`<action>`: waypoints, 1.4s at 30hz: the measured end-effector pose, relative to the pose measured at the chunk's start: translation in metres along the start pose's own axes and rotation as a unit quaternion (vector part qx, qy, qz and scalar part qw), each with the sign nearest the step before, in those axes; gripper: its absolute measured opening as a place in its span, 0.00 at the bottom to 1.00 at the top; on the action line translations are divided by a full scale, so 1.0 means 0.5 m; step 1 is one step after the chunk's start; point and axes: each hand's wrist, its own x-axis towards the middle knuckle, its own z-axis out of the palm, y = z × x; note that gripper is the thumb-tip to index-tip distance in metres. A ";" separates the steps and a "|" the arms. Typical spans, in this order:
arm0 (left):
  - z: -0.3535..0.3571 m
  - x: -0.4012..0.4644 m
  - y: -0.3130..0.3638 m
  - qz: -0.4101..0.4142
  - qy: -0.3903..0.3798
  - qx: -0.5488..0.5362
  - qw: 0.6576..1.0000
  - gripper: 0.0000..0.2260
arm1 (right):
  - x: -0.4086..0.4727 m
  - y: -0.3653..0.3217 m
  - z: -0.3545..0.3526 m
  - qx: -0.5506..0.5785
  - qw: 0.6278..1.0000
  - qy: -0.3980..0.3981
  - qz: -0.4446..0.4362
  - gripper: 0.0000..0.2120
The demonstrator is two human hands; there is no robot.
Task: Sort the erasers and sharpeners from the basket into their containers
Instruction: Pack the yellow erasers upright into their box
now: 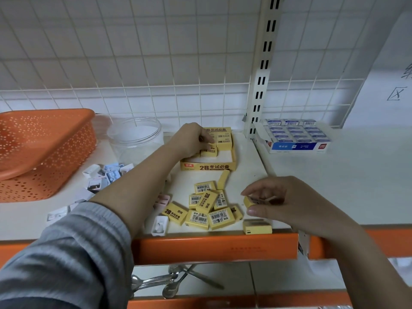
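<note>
The left hand (191,139) reaches far over the shelf into the yellow eraser box (233,160); its fingers are curled down on a yellow eraser (209,151) inside the box, at the left part of the rows already there. The grey sleeve (66,253) covers the forearm only near the camera. The right hand (278,201) hovers above the near right part of the shelf and pinches one yellow eraser (248,201) between thumb and fingertips.

The loose erasers (207,208) lie in a heap on the white shelf (249,157), between the two hands, and one more eraser (257,227) lies at the near edge under the right hand. The sharpeners (107,177), white, blue and pink, lie scattered at the left, near the orange basket (44,148), which stands tilted. A clear plastic jar (136,137) stands just beside the basket, far left of the box. On the right, well apart, there is a blue box of erasers (296,139). The shelf has an orange front rim (214,248) and a white wire grid (133,63) behind.

The left arm hides some sharpeners. The metal things (160,282) on the lower shelf are blurred; I cannot tell what they are.
</note>
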 end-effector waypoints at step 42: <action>0.020 -0.172 0.123 -0.138 -0.041 0.029 0.989 0.15 | -0.003 -0.015 0.002 0.183 0.957 0.214 0.071 0.10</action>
